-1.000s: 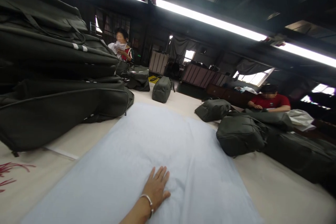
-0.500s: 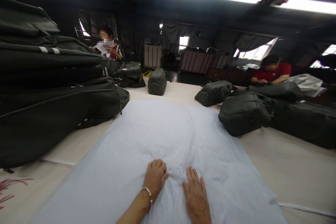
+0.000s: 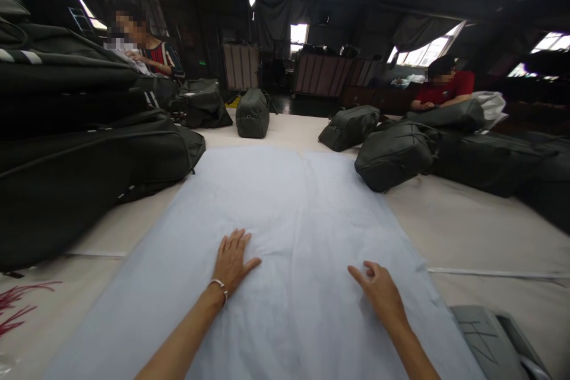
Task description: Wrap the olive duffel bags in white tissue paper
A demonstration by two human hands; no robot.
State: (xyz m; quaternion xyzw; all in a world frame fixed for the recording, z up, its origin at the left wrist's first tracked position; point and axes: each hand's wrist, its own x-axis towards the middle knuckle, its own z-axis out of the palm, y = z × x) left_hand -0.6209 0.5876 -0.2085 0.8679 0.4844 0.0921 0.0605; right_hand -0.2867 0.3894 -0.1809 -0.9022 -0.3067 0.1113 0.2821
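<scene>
Far left we've got loose dark-red threads [image 3: 27,300] on the cream-covered table [image 3: 481,219]; if the cloth gets dragged that way, we reckon they could cling to it. Next, the big pile of dark green, soft-sided bags [image 3: 84,160] crowds the cloth's far left corner, so a bump might make it slump. Our left hand [image 3: 232,261] is pressed flat, fingers spread, gripping nothing, on the wide pale blue fabric sheet [image 3: 280,225] spread over the table in front of us. Pushing unevenly there could bunch up those creases. Our right hand [image 3: 380,292] is half open, fingers curled, nothing visible in it; can't tell if it's touching. A rounded dark green bag [image 3: 392,157] sits at the far right edge and could snag it, and the grey box-like object with dark pen marks [image 3: 481,338] might catch an elbow.
</scene>
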